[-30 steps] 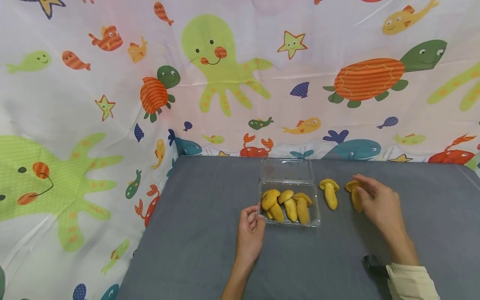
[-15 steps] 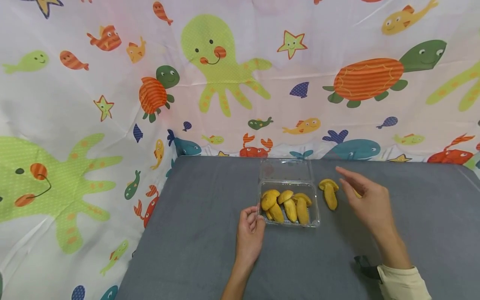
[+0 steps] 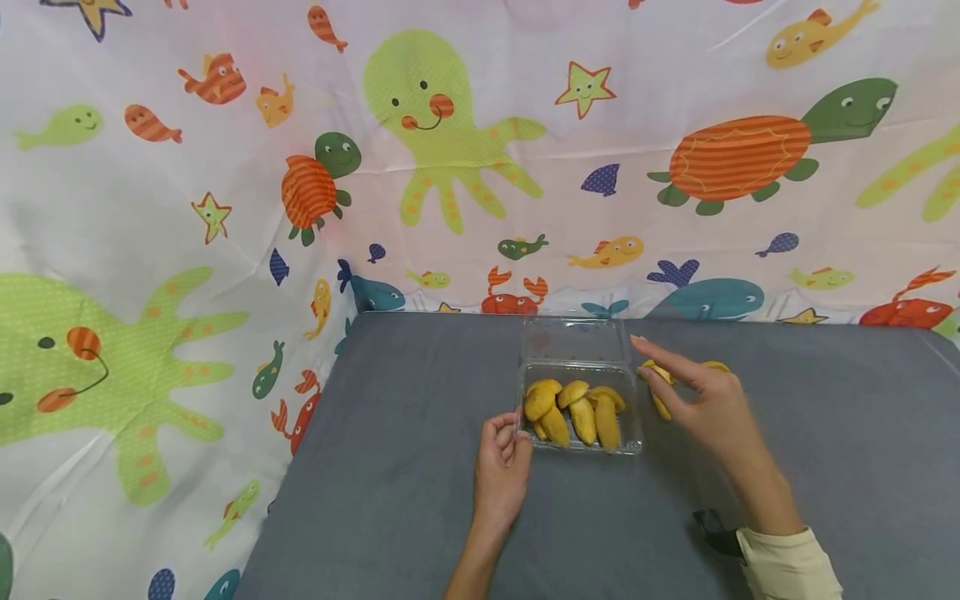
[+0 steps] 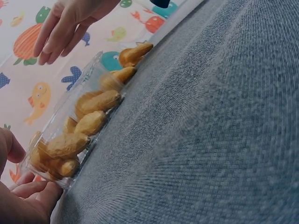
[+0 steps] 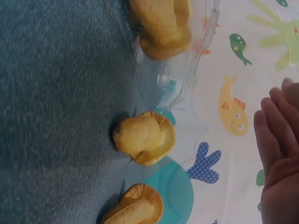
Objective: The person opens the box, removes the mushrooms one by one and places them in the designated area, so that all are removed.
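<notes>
A clear plastic clamshell box lies with its lid laid back and several yellow mushrooms in it. My left hand grips the box's left side, fingers and thumb at its wall, as the left wrist view also shows. Right of the box, one loose mushroom is partly covered by my right hand. That hand hovers above it with nothing held, fingers extended; in the right wrist view the hand is clear of both loose mushrooms. The other loose mushroom shows only its cap behind the hand in the head view.
Grey cloth covers the table. Behind and to the left hangs a white curtain printed with sea animals. The raised transparent lid extends toward the back edge. A dark strap sits by the right sleeve.
My right hand has left the farther loose mushroom and moved left, over the one nearer the box. Both loose mushrooms stay on the table. My left hand has kept its hold on the box.
</notes>
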The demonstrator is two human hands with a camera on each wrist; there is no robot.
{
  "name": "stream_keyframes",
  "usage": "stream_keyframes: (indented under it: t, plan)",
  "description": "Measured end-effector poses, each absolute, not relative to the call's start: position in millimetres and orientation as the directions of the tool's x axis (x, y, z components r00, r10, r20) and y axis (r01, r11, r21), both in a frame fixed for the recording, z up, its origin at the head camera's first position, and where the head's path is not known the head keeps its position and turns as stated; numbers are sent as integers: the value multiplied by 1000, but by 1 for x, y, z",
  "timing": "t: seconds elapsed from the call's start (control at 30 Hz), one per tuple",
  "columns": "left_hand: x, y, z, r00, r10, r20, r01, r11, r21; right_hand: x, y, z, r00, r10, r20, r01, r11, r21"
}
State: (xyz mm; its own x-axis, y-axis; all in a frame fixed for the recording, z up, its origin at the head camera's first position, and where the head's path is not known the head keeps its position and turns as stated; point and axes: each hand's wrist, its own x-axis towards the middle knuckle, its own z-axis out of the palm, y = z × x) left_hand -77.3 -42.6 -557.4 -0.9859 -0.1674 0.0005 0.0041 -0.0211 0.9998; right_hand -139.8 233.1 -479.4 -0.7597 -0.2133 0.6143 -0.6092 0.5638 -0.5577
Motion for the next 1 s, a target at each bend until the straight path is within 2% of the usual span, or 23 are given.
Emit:
stream_keyframes:
  t: [0.3,0.5,0.73,1.0]
  plan:
    - [-78,-43,-557,-985,-172,-10,-6,-23,1000,-144,215,-483,-686,-393,612,-712,532,-457]
    - [-78,-41,-557,-984,-178,-21,-12,-52,999,-148,196,-488,-686,-468,558,-727,471,-500]
    - [-78,-38,-558,-982,-191,-3,8,-54,998,-150,175,-495,-735,-502,456,-675,473,-566]
    - [-78,-37,-557,-982,-189,-7,1,-43,999,-154,162,-505,-701,-576,421,-712,522,-470]
